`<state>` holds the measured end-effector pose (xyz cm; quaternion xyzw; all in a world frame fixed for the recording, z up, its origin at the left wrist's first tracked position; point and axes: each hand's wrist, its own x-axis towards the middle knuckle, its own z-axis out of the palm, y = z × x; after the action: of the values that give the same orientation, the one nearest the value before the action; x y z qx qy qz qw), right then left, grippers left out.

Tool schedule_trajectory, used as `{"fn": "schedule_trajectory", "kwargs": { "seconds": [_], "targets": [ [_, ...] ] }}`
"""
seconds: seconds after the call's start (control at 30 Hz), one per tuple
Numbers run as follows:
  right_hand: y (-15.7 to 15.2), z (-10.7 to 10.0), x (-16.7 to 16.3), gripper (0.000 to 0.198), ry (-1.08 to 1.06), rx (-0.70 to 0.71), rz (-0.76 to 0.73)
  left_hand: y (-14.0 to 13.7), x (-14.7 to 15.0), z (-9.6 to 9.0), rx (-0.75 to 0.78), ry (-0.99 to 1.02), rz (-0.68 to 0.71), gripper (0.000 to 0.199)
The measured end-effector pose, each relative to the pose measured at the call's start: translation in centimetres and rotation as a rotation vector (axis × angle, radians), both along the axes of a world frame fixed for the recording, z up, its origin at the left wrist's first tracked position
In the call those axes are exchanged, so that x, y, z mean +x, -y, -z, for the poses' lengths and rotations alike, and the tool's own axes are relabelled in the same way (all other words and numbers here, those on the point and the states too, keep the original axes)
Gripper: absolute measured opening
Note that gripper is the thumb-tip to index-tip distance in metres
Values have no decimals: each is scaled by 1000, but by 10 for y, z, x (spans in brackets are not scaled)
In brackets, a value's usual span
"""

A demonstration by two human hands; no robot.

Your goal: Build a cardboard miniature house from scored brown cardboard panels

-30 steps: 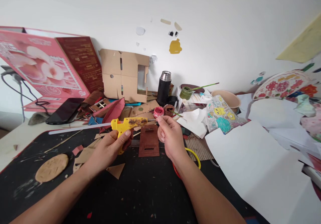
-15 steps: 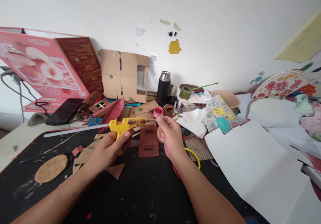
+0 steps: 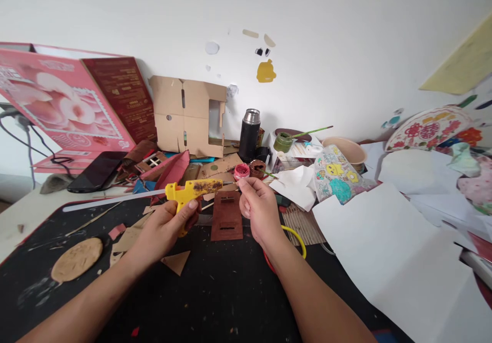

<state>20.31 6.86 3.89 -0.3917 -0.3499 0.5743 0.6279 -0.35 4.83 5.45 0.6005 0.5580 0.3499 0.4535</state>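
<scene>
My left hand (image 3: 169, 222) is wrapped round the handle of a yellow hot glue gun (image 3: 182, 192), its nozzle pointing right. A long whitish glue stick (image 3: 115, 199) sticks out of the gun's rear. Close to the nozzle tip, my right hand (image 3: 259, 207) is closed in a pinch; whatever small piece the fingertips hold is too small to make out. Beneath and between the hands, a brown painted cardboard panel (image 3: 226, 220) with two slots lies on the black mat (image 3: 215, 297).
Behind the hands stand a black thermos (image 3: 250, 137), a red paint jar (image 3: 242, 171) and a brown paint jar (image 3: 257, 168). Cardboard scraps (image 3: 177, 262) and an oval brown disc (image 3: 77, 260) lie left. White paper sheets (image 3: 384, 250) cover the right side. Scissors with yellow handle (image 3: 298, 238) lie near my right wrist.
The whole view shifts slightly to the left. Both hands and the glue gun keep nearly the same pose, with the nozzle still close to my right fingertips.
</scene>
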Motion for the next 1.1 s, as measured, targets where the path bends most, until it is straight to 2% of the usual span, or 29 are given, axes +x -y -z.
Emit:
{"fn": "schedule_trajectory", "kwargs": {
  "seconds": [0.4,0.93,1.1],
  "targets": [
    [1,-2,0,39,-8,-2,3,2,2,-3,-8,-30,16,75],
    [1,-1,-1,38,4,-9,-10,3,2,-8,56,-60,16,71],
    [1,-3,-2,36,-6,2,-20,2,1,-5,38,-50,-3,70]
  ]
}}
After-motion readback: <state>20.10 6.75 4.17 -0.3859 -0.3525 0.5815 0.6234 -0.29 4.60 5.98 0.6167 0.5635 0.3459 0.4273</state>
